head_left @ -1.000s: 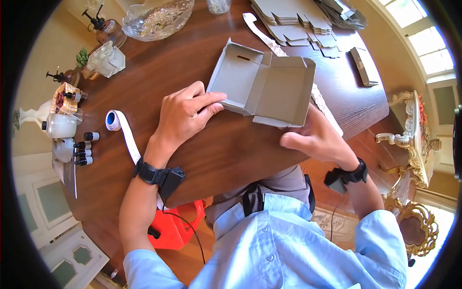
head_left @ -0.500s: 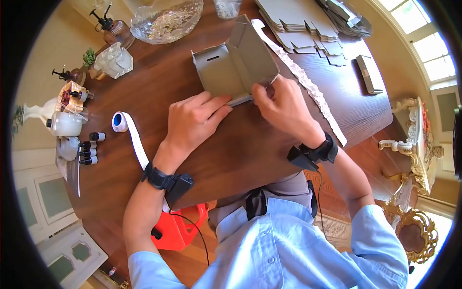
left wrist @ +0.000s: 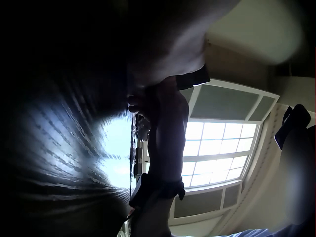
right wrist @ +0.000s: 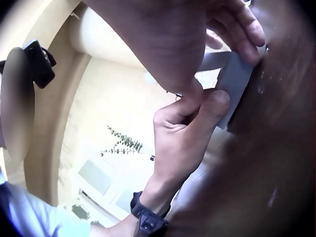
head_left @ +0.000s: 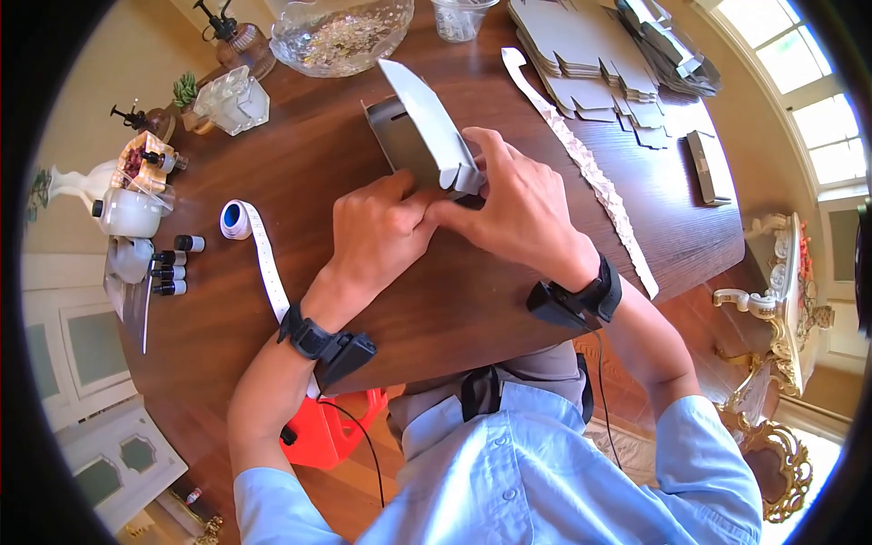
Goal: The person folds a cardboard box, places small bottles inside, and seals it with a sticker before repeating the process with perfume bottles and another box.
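A small grey cardboard box (head_left: 427, 127) stands on the dark wooden table, its lid tilted up steeply over the tray part. A slot in the tray's wall shows behind the lid. My left hand (head_left: 377, 222) pinches the box's near edge, and its thumb presses the outer side in the right wrist view, where the box (right wrist: 234, 81) appears close up. My right hand (head_left: 522, 200) holds the near right corner by the lid's flap, fingers bent round the far side. Both thumbs meet at the near edge. The left wrist view is dark and hides the box.
Flat grey box blanks (head_left: 581, 54) are stacked at the back right, near a small closed box (head_left: 707, 168). A crumpled white strip (head_left: 590, 168) lies right of the hands. Left are a label roll (head_left: 236, 220), small bottles (head_left: 170, 272) and a glass bowl (head_left: 341, 36).
The lid has swung from lying open on the right to standing steeply over the tray. My right hand moved from the lid's right edge to the near corner; the left stays at the near edge.
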